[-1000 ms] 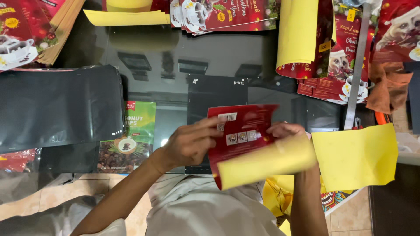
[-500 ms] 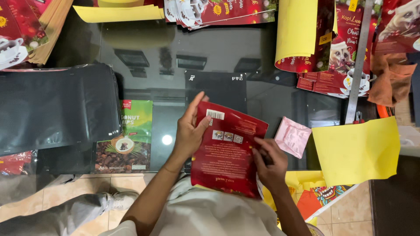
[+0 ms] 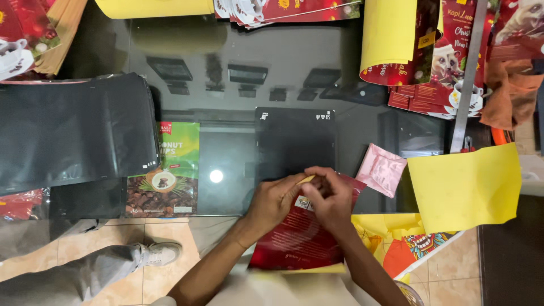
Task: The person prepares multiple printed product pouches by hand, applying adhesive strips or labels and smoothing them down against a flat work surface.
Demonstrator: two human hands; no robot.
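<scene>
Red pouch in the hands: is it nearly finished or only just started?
In hand: both hands, left hand and right hand, pinch the top edge of the red pouch. Possibly done: stacked red pouches at the glass table's far side. Possibly left: a pink sachet lying beside it.

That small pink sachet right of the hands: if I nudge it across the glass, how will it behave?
The pink sachet looks thin and crinkled, so probably light and floppy. On the glossy glass table it would likely slide easily. Lying flat, it should not roll or tip.

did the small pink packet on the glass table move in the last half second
No. The pink packet lies at the same spot beside the yellow sheet, right of the black pouch.
</scene>
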